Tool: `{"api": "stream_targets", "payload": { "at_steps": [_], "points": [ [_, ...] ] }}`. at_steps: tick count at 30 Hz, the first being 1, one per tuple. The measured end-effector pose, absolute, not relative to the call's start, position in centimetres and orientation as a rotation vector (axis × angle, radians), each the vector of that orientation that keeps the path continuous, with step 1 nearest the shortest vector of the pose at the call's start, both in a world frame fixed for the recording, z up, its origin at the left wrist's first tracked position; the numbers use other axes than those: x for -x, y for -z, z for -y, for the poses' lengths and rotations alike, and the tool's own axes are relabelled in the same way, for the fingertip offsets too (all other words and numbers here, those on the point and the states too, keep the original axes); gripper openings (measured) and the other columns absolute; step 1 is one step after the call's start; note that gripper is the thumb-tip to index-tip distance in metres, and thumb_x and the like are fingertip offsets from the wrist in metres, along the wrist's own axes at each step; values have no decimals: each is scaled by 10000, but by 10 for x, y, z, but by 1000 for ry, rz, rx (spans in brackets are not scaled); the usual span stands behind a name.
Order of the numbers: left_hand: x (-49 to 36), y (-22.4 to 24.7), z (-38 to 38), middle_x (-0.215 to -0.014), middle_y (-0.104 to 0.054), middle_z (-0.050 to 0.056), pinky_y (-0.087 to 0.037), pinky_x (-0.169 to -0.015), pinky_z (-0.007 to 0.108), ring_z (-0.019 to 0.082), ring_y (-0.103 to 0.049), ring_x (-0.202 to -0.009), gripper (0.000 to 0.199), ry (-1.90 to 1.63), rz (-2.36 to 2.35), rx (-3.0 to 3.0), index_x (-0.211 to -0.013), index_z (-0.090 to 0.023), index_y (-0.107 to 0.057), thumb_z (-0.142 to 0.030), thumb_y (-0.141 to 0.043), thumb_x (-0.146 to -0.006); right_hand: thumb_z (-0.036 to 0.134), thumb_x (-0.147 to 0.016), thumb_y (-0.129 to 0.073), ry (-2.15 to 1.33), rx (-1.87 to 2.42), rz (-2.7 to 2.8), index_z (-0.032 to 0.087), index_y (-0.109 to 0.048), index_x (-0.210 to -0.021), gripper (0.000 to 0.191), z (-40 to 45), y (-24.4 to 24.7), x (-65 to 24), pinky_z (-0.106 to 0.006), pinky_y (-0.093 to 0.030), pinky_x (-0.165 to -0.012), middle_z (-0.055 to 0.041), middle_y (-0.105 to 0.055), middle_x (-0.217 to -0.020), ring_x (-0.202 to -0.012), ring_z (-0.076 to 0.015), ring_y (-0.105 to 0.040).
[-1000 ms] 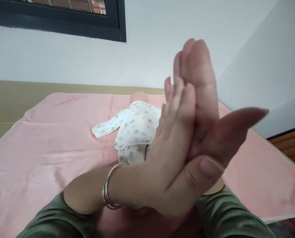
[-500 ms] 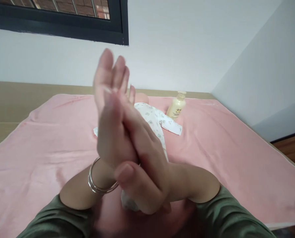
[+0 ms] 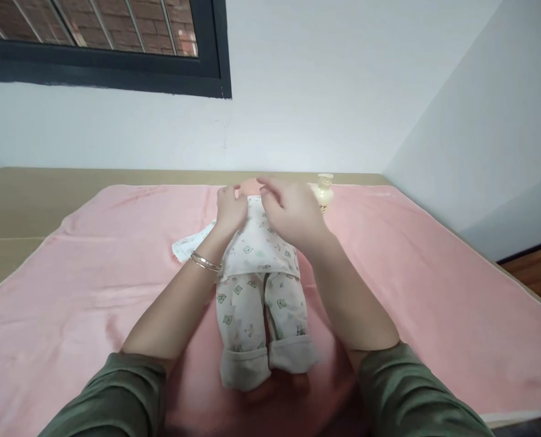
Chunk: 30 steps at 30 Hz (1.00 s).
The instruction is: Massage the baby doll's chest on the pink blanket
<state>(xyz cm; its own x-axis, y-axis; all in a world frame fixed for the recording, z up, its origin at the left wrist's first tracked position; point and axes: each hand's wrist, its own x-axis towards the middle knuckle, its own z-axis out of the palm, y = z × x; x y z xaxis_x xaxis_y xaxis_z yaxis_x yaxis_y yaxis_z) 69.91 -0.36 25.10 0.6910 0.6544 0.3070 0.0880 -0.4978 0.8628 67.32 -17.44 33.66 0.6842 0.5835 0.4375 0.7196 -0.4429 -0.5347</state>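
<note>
A small baby figure, apparently a doll, lies on its back in a white printed outfit (image 3: 261, 255) with turned-up trouser cuffs. Only the top of its head (image 3: 250, 187) shows between my hands. My left hand (image 3: 231, 206), with silver bangles at the wrist, is beside the head and shoulder, its fingers loosely curved and apart. Over the opposite shoulder, my right hand (image 3: 293, 209) is slightly blurred, thumb and forefinger spread with nothing between them. Contact with the head is hard to judge. Just beyond the right hand stands a pale yellow lotion bottle (image 3: 325, 191), partly hidden by it.
A pink blanket (image 3: 411, 291) covers most of the wooden surface (image 3: 38, 194) under the figure. A white wall (image 3: 307, 109) rises behind it, with a dark-framed barred window (image 3: 211, 73) at upper left. Another wall slants along the right side.
My palms were pressed together, upright, in front of the camera. They have separated and moved down and forward to either side of the figure's head, uncovering its clothed body.
</note>
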Motion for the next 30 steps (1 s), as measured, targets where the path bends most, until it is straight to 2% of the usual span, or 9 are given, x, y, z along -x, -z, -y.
{"api": "stream_targets", "payload": {
  "at_steps": [2, 5, 7, 11, 15, 18, 21, 24, 30],
  "points": [
    [-710, -229, -4, -1348, -593, 191, -422, -1107, 475, 331, -545, -1308, 222, -688, -590, -2136, -1061, -179, -640, -221, -560, -858, 141, -937, -411, 126, 2384, 970, 170, -686, -1205, 385, 159, -318, -696, -383, -556, -895, -99, -736, -1148, -1088, -288, -677],
    [-715, -213, -11, -1124, -698, 170, -470, -991, 435, 317, -632, -1127, 198, -595, -544, -2283, -921, -202, -644, -217, -448, -893, 97, -893, -420, -54, 2542, 1082, 134, -683, -1160, 376, 139, -285, -720, -386, -544, -912, -150, -711, -1197, -1068, -298, -675],
    [-715, -209, -14, -990, -724, 149, -483, -901, 406, 300, -654, -997, 236, -593, -526, -2336, -799, -219, -615, -232, -405, -907, 83, -912, -381, 3, 2530, 1216, 126, -650, -1238, 424, 129, -263, -729, -399, -498, -1015, -153, -671, -1293, -1181, -292, -625],
    [-714, -205, -16, -948, -732, 132, -472, -846, 373, 270, -648, -930, 252, -656, -563, -2309, -733, -220, -592, -225, -394, -890, 195, -1018, -320, 206, 2465, 1344, 134, -542, -1414, 458, 116, -233, -740, -490, -301, -1209, -128, -506, -1530, -1442, -293, -401],
    [-714, -200, -14, -1019, -729, 131, -458, -890, 376, 270, -634, -998, 214, -750, -620, -2227, -783, -218, -606, -208, -407, -863, 319, -1055, -300, 130, 2446, 1281, 206, -534, -1439, 464, 117, -225, -758, -527, -278, -1217, -81, -394, -1622, -1505, -283, -321],
    [-713, -199, -11, -934, -720, 111, -453, -864, 374, 260, -627, -936, 222, -755, -649, -2184, -700, -230, -544, -217, -400, -868, 376, -1065, -248, 99, 2504, 1112, 169, -455, -1509, 532, 122, -227, -767, -546, -260, -1220, -110, -321, -1655, -1520, -306, -298],
    [-712, -200, -9, -860, -705, 99, -445, -840, 369, 248, -614, -877, 292, -795, -661, -2111, -640, -233, -489, -254, -373, -907, 419, -1057, -257, 96, 2615, 930, 56, -393, -1531, 612, 122, -229, -757, -551, -268, -1210, -209, -367, -1612, -1492, -352, -342],
    [-713, -200, -10, -844, -708, 84, -446, -839, 353, 234, -615, -859, 339, -812, -656, -1984, -657, -225, -539, -292, -356, -935, 366, -1031, -331, 164, 2737, 819, -41, -386, -1507, 628, 112, -226, -726, -553, -298, -1187, -305, -388, -1563, -1465, -402, -375],
    [-715, -197, -18, -737, -667, 42, -444, -757, 304, 187, -588, -752, 291, -775, -613, -1810, -621, -218, -557, -244, -426, -879, 189, -958, -379, 281, 2622, 1261, 11, -420, -1508, 579, 96, -220, -697, -553, -113, -1268, -221, -344, -1620, -1548, -334, -239]
  ]
}}
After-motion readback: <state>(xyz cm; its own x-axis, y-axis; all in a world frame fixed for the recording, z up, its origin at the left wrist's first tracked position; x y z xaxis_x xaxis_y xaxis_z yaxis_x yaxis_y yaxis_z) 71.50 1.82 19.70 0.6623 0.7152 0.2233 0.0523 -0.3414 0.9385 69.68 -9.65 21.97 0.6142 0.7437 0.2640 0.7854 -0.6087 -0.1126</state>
